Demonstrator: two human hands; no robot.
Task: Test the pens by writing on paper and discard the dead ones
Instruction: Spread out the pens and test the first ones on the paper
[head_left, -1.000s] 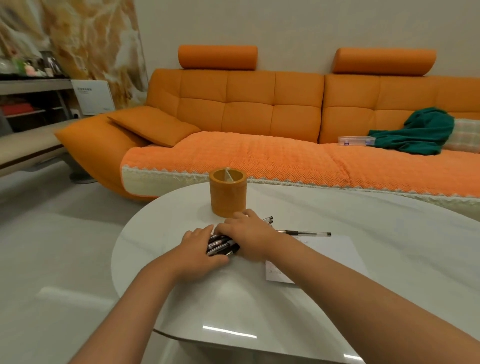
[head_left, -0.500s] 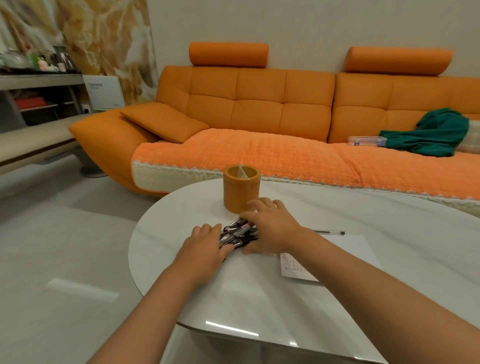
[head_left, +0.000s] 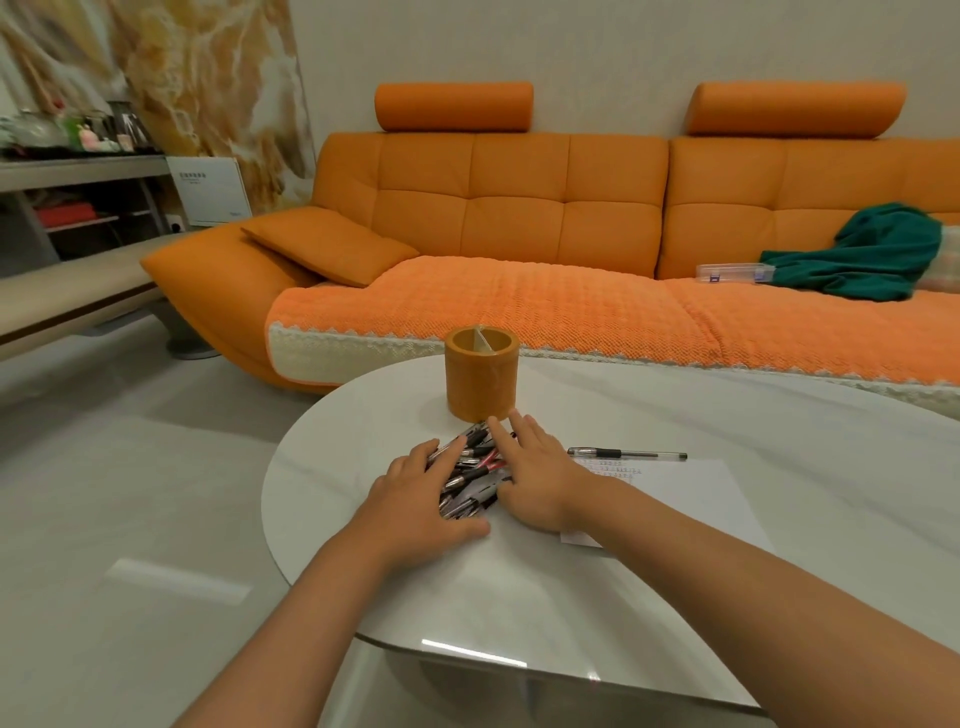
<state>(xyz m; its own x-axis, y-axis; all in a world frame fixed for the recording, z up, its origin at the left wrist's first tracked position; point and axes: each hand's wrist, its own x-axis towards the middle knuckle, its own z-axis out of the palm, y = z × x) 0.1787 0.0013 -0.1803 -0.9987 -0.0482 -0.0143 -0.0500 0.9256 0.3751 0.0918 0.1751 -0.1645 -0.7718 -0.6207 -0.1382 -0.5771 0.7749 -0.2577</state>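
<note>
Fingers of left hand and right hand flat and spread, pressing both sides of pen pile on white bench, not gripping. Pile partly hidden, count unclear. One pen apart at paper edge; writing illegible. Orange holder behind pile.

— Pens?
— A heap of pens lies just before the orange holder on the white table, flanked by 2 flat hands: left hand, right hand, fingers spread.
— Right of the holder?
— 1 lone pen, touching the far edge of a marked paper sheet.
</note>
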